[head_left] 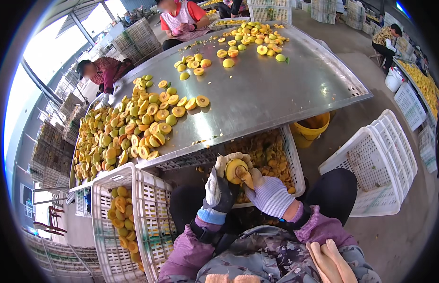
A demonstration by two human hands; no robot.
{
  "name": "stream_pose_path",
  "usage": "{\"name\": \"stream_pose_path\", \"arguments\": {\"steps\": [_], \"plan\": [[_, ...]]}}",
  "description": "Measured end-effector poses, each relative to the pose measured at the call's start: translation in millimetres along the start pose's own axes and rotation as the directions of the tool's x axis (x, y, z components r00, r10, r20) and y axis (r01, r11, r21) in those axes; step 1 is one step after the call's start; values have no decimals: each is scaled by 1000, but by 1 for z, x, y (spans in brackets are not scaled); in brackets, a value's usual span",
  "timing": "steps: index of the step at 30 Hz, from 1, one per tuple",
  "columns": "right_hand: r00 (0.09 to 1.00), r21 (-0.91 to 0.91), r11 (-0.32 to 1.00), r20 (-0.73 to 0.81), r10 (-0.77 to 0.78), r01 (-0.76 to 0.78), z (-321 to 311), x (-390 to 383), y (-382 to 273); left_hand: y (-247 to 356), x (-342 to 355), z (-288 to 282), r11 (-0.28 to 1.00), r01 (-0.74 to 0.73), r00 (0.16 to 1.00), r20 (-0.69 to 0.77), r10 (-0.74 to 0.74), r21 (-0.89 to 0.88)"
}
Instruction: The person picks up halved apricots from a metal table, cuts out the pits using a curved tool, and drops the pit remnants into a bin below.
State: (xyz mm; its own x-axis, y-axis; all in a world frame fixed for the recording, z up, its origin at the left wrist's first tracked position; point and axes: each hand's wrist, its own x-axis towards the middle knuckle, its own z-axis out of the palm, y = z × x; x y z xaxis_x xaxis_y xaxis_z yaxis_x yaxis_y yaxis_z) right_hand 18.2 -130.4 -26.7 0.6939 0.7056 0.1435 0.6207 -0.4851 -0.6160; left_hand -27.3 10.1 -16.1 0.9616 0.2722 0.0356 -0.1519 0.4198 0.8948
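My left hand (218, 188), in a white and dark work glove, grips a halved yellow fruit (235, 170) in front of my chest. Against the cut face of that fruit presses my right hand (268, 194), wearing a striped knit glove; any tool in it is hidden. Both hands hover over a white crate of peels and pits (295, 165) under the table edge. A heap of cut yellow fruit halves (130, 132) lies on the steel table (262, 94) to my upper left.
A white crate of whole fruit (122, 221) stands at my left knee, an empty white crate (380, 160) at my right, a yellow bucket (311, 129) beyond. More fruit halves (248, 42) lie at the table's far end, where two people sit working; another person sits at the far right.
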Motion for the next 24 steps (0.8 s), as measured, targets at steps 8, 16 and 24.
{"name": "stream_pose_path", "arguments": {"steps": [8, 16, 24], "plan": [[1000, 115, 993, 15, 27, -29, 20, -13, 0, -16, 0, -3, 981, 90, 992, -74, -104, -175], [997, 211, 977, -51, 51, -40, 23, -12, -11, -15, -4, 7, 928, 47, 972, -199, -128, -369], [995, 158, 983, -26, 97, -92, 16, -12, -22, -18, -10, 6, 945, -70, 980, -201, 5, -318]]}}
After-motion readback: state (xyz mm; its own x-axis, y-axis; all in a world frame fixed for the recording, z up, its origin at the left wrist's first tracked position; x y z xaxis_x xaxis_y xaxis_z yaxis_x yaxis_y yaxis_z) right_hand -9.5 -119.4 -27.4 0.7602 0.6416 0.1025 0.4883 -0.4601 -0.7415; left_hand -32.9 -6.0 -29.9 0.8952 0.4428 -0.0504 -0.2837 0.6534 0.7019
